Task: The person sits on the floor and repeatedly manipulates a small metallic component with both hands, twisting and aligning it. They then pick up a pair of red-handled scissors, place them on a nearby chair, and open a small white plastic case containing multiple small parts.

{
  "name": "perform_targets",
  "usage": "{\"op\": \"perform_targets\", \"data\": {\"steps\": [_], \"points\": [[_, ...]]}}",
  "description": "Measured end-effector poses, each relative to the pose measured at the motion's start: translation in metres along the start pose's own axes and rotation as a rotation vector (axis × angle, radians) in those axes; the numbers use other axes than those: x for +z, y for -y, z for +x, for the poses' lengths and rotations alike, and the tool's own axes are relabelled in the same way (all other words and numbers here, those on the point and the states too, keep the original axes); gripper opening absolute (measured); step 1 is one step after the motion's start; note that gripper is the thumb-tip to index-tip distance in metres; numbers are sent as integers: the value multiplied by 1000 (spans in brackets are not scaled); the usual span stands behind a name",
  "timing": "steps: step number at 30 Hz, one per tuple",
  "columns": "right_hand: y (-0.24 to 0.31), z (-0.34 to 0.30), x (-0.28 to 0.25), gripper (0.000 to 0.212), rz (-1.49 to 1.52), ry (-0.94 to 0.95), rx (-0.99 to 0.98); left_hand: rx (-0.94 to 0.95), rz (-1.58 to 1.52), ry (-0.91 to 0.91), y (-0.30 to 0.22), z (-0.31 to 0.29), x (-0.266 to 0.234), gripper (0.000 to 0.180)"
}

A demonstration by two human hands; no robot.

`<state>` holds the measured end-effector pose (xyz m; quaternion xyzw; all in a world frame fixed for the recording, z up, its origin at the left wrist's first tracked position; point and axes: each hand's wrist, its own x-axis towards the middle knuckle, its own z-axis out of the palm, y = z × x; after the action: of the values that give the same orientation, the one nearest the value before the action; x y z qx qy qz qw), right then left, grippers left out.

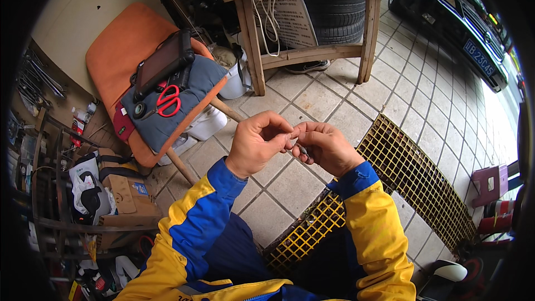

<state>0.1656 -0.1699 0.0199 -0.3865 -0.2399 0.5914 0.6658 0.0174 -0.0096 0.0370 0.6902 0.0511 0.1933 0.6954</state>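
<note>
In the middle of the view my two hands meet at the fingertips, above the tiled floor. My left hand is closed in a pinch, thumb against the forefinger. What lies between those fingertips is too small to make out. My right hand is closed too, its thumb and forefinger touching the left fingertips. Under its curled fingers shows a small dark grey piece, mostly hidden, whose kind I cannot tell. To the left, scissors with red handles and a black roll of tape lie on a folded grey-blue cloth.
An orange chair bears the cloth and a black tablet. Ahead stands a wooden frame before stacked tyres. Yellow floor grating runs at right; a car is parked beyond. Shelves with boxes line the left.
</note>
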Motion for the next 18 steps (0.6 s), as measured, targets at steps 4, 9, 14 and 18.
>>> {"op": "perform_targets", "data": {"steps": [4, 9, 14, 18], "points": [[0, 0, 1, 9, -107, -41, -6, -23, -4, -4, 2, 2, -4, 10], [0, 1, -2, 8, -184, -99, -37, -104, -74, 9, 4, 4, -9, 12], [2, -1, -2, 10, -187, -79, -36, -110, -159, 12, 9, 6, -11, 14], [5, -3, -3, 13, -229, -75, -38, -150, -198, 4, 10, 5, -11, 15]]}}
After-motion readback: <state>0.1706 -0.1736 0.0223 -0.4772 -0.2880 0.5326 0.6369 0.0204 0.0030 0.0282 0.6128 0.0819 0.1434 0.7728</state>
